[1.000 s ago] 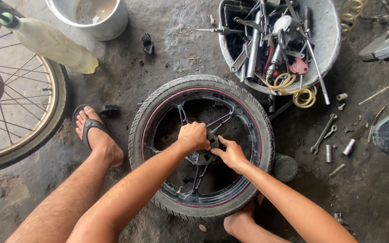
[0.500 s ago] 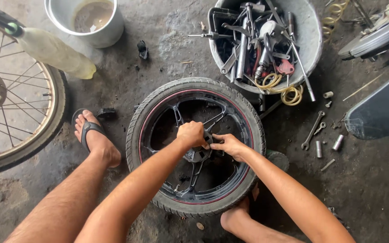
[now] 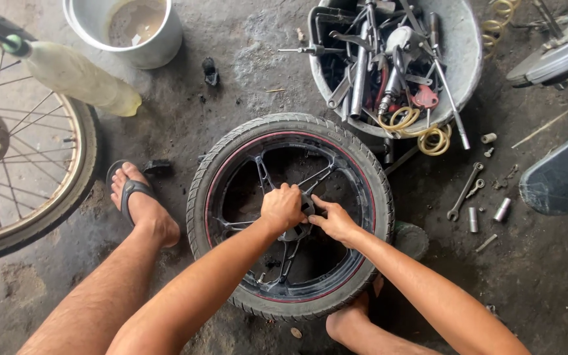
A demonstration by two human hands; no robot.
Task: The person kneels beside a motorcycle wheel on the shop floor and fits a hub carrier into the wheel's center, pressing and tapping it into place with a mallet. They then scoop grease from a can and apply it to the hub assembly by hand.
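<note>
Both hands — left hand, right hand — grip the wheel hub.

Hub (under hands) hidden

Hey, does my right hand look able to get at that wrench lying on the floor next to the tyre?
Probably yes. The right hand is at the wheel hub, and the wrench lies in the open on that side, past the tyre, with nothing over it.
</note>
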